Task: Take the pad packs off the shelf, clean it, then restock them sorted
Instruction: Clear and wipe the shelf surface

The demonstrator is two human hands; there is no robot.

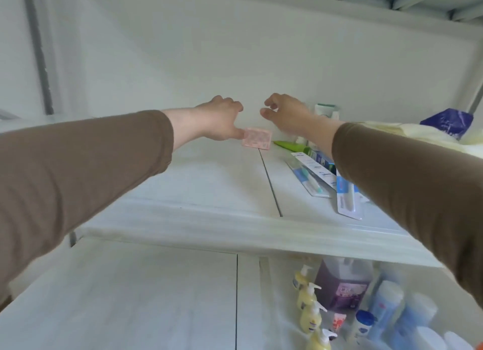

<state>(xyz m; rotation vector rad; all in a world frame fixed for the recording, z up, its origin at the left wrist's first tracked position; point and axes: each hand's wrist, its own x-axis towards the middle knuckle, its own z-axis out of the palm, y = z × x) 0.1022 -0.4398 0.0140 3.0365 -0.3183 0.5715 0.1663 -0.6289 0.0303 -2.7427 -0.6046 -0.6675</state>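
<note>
At frame centre, the pink pad pack (256, 138) lies on the white shelf (209, 182). Left hand (220, 119) touches its edge, right hand (286, 114) hovers with fingers released; pinch both ends and lift clear of the green tube (291, 146).

The person wears long brown sleeves of soft, plain knit fabric on both arms. Each cuff ends short of the wrist, leaving the left hand (219, 119) and the right hand (287, 114) bare, without rings, watch or gloves.
</note>
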